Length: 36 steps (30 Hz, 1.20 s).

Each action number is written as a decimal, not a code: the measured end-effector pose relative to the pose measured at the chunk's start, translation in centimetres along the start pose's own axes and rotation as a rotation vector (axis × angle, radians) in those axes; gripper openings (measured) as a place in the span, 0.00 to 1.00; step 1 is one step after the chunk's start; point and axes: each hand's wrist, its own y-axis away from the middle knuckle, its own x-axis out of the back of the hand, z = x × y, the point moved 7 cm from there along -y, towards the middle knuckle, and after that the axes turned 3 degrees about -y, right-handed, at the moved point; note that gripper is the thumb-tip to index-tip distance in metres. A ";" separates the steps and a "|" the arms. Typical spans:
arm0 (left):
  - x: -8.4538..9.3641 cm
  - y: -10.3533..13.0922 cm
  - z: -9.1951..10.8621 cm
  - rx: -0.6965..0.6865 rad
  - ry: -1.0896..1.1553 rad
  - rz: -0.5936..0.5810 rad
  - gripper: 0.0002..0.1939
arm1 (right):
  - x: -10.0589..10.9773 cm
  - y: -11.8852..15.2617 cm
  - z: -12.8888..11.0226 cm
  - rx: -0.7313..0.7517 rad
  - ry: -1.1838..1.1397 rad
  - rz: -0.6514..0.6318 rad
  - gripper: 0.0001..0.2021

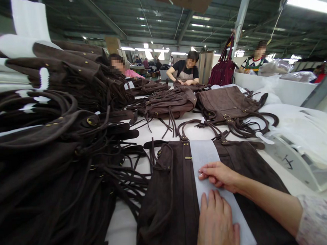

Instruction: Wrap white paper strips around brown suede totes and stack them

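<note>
A dark brown handbag (166, 194) lies flat in front of me, its two looped handles (184, 127) pointing away. Down its middle runs a strip of pale paper (205, 151). My left hand (215, 221) rests on the lower part of this strip, fingers stretched out and palm down. Just above it, my right hand (220, 176) is over the paper with thumb and fingers drawn together. Whatever may be between those fingertips is hidden.
Stacked brown bags (47, 185) with straps and paper pieces fill the left side. More brown bags (227, 101) lie farther along the white table (144, 130). At right stand a clear plastic holder (303, 159) and white plastic wrapping (304, 127). A co-worker (187, 69) bends over bags opposite.
</note>
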 end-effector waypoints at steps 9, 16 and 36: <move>1.5 -0.5 -1.1 -0.061 0.157 0.118 0.24 | -0.3 -0.4 0.2 0.111 0.102 0.004 0.16; 1.9 -0.3 -1.0 -0.091 0.161 0.106 0.21 | -0.1 -0.4 -1.8 0.441 0.479 0.117 0.06; 0.2 -0.8 -1.5 -0.117 0.138 0.116 0.20 | 0.2 -2.1 -5.0 0.575 1.200 0.083 0.39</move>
